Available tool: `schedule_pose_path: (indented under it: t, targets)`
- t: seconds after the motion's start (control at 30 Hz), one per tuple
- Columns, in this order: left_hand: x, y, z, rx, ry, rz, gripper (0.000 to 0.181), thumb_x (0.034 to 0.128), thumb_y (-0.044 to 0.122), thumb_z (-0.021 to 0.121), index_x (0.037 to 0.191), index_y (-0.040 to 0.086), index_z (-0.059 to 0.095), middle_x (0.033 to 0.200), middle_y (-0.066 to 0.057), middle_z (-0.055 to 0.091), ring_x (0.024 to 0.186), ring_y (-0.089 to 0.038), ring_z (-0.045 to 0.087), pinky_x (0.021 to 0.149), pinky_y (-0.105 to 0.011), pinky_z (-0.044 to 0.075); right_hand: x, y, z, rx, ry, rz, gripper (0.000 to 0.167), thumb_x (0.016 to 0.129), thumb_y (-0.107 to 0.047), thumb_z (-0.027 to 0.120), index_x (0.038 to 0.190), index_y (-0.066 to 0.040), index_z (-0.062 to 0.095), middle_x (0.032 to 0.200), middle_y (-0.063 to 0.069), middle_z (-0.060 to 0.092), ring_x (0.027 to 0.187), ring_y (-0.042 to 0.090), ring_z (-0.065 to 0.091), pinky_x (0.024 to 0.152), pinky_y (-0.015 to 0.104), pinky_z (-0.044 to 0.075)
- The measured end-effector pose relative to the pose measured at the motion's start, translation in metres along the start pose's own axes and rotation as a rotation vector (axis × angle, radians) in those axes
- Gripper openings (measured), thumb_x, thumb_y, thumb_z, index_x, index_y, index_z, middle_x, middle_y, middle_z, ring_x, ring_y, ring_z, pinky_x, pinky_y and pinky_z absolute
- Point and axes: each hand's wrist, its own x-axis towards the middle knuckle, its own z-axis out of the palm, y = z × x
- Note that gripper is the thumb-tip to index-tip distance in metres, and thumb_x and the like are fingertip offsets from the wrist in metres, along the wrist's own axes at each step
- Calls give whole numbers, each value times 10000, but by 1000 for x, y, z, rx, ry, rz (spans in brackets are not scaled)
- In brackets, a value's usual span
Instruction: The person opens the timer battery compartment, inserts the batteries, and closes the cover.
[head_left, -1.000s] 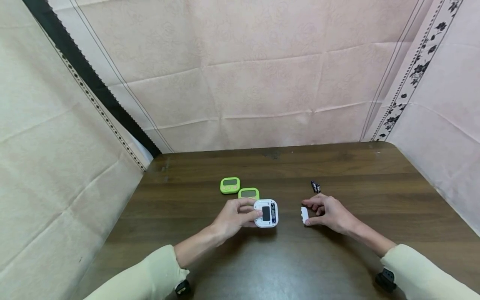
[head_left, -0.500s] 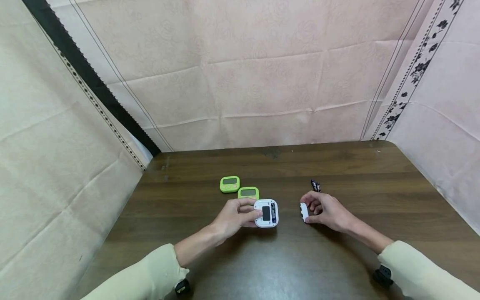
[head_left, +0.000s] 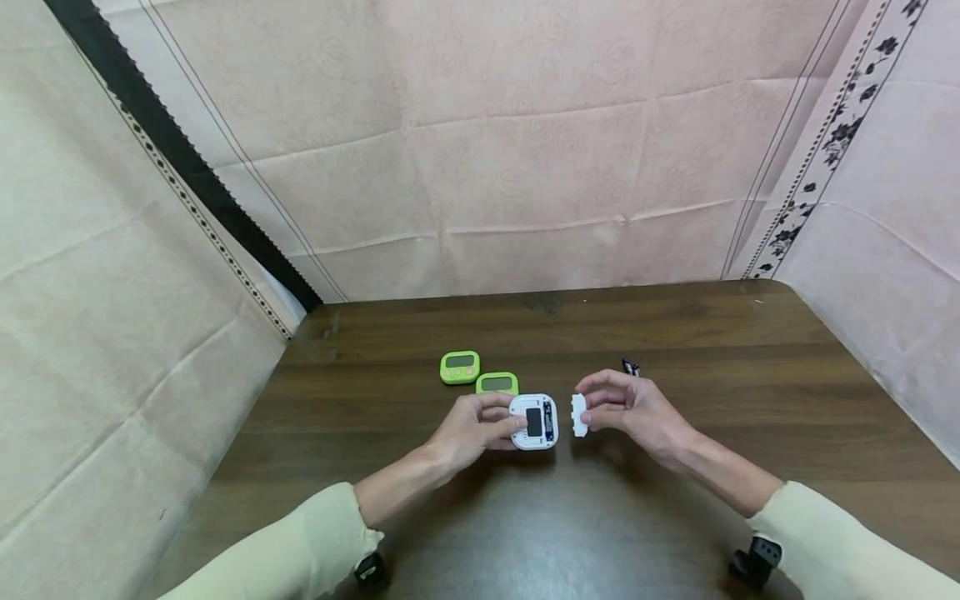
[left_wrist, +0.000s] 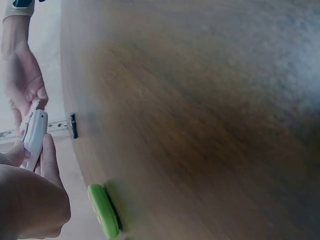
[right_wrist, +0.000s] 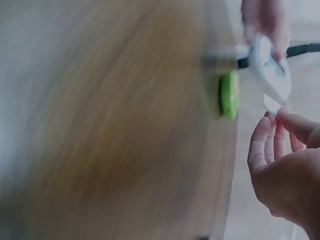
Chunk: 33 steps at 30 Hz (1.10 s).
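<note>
While the left hand (head_left: 476,429) grips a white, round-cornered plastic device (head_left: 534,422) raised over the dark brown wood-grain table (head_left: 375,350), thumb on its face and fingers curled behind, the right hand (head_left: 645,417) pinches a small, white, notched plastic cover (head_left: 579,415) just to the device's right. The thumb and fingers close on the cover with no visible gap. A dark cylindrical battery (head_left: 548,421) sits in the device's uncovered slot, along the side facing the cover.

The step in hand appears to be bringing the cover to that slot; the next move would call for turning its notched edge to match, then seating and pressing it while the left hand keeps the device steady.

Only a narrow gap parts cover and device. Beyond the device and to its left lie two lime-green, rounded plastic timers, the farther one (head_left: 460,367) apart from it, the nearer one (head_left: 497,383) partly hidden behind the left hand. Loose dark batteries (head_left: 631,367) lie beyond the device to its right, past the right hand. The table's far edge is well beyond the device; the roomiest stretch of wood lies on its near side.
</note>
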Motion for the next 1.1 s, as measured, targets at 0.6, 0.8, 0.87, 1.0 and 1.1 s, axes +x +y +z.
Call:
schedule_pose_path:
  t: [0.6, 0.8, 0.87, 1.0, 1.1]
  targets:
    - [1, 1, 7, -12, 2, -2, 275, 998, 5, 733, 1251, -81, 669, 1153, -196, 757, 982, -225, 751, 869, -406, 665, -7, -20, 39, -14, 141, 56, 322, 915, 26, 801, 1203, 73, 665, 1044, 174, 718, 904, 268, 738, 832, 427, 659]
    - [1, 1, 10, -27, 1, 4, 263, 994, -16, 728, 1236, -92, 658, 1139, -211, 762, 950, -211, 751, 861, -406, 667, -7, -24, 45, -33, 186, 114, 289, 904, 37, 803, 1156, 69, 664, 995, 155, 709, 832, 247, 709, 781, 376, 653]
    - [1, 2, 11, -25, 8, 0, 265, 992, -14, 732, 1235, -90, 660, 1133, -208, 763, 938, -209, 752, 857, -400, 668, -7, -25, 46, -31, 197, 124, 293, 897, 42, 807, 1150, 72, 663, 984, 155, 703, 808, 234, 694, 774, 379, 651]
    - [0, 3, 12, -18, 17, -7, 276, 989, -7, 740, 1243, -83, 662, 1131, -204, 761, 929, -214, 752, 852, -392, 668, -6, -26, 46, -22, 177, 151, 334, 917, 23, 801, 1221, 85, 677, 1051, 170, 720, 858, 234, 699, 838, 415, 652]
    - [0, 3, 12, -15, 14, 1, 284, 988, -11, 739, 1252, -83, 661, 1133, -209, 759, 925, -218, 751, 849, -395, 670, -5, -26, 39, 0, 115, 185, 386, 948, -21, 797, 1296, 98, 679, 1169, 198, 730, 949, 251, 737, 951, 476, 632]
